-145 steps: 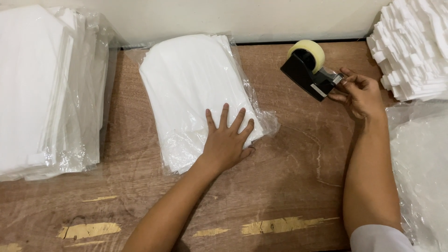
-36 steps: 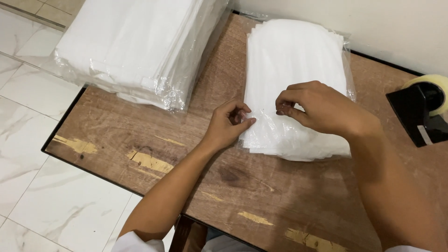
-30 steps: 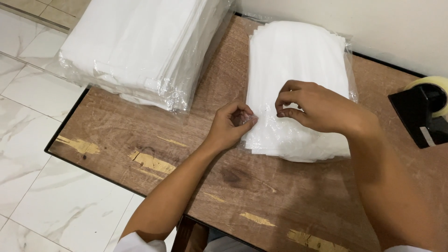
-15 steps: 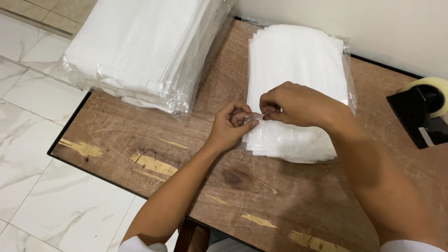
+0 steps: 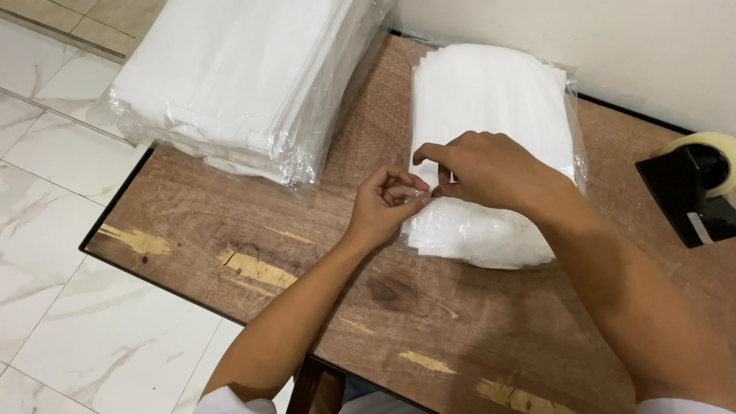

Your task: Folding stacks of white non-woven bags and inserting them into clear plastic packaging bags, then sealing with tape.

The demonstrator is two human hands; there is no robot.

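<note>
- At the near edge, a worn wooden table [image 5: 253, 230] with pale scuffed patches is seen, with white marble floor tiles [image 5: 54, 192] to its left.
- The left hand [image 5: 383, 208] is reached in from below; its fingers are curled together, with thumb and fingertips pinched at the near left edge of a clear plastic bag of white folded sheets [image 5: 491, 146].
- The right hand [image 5: 479, 169] is laid over the same bag from the right, its fingers bent and closed towards the left hand, so that both sets of fingertips meet at one spot on the plastic. Whether something small is held between them cannot be told.
- The bag is lain flat on the table, mid-right, with its far end close to the wall.
- A black tape dispenser [image 5: 686, 192] with a pale roll is stood at the right edge, well apart from the hands.
- Further off, at the left, a larger stack of wrapped white packs [image 5: 238, 77] is set, overhanging the table's far left corner.
</note>
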